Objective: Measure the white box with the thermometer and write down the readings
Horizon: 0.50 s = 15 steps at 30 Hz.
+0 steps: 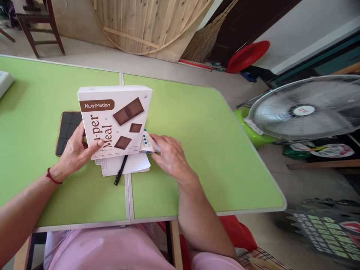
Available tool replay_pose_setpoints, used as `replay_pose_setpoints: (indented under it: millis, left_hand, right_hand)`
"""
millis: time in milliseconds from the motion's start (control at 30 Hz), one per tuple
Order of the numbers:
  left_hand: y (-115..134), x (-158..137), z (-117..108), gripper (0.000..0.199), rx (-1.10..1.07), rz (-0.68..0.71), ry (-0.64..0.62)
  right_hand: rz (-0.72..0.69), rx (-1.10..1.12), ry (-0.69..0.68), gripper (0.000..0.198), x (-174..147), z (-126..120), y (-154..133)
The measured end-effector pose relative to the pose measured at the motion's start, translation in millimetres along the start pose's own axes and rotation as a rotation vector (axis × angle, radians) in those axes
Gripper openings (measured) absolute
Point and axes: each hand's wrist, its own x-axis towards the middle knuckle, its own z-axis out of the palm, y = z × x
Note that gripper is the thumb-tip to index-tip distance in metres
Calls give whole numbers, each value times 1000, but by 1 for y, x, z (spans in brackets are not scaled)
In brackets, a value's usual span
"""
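My left hand (73,152) grips a white NutriMotion box (123,129) by its lower left side, thumb across the front. Brown chocolate pieces are printed on it. The box is held tilted above the table. My right hand (171,155) is closed around a white tube-like thing with blue dots (146,142), at the box's lower right corner. Whether the two touch, I cannot tell. Below the box lie white paper sheets (112,167) with writing along one edge, and a black pen (120,170) rests across them.
A dark phone or tablet (66,129) with a brown edge lies behind my left hand on the green table (225,165). Part of a white object (4,82) shows at the far left. A large fan (303,108) stands beyond the table's right edge.
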Motion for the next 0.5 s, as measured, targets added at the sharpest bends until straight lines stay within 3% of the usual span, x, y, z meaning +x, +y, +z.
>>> replay_pose_setpoints:
  millis: [167,500]
  left_hand:
    - [-4,-2,2,66,-66,-45,16]
    - [-22,-4,9,75,-116,-11,109]
  right_hand:
    - [-39,-59,-103,55,-2,-1,2]
    - [-136,-134,-98,59,-6,-3,2]
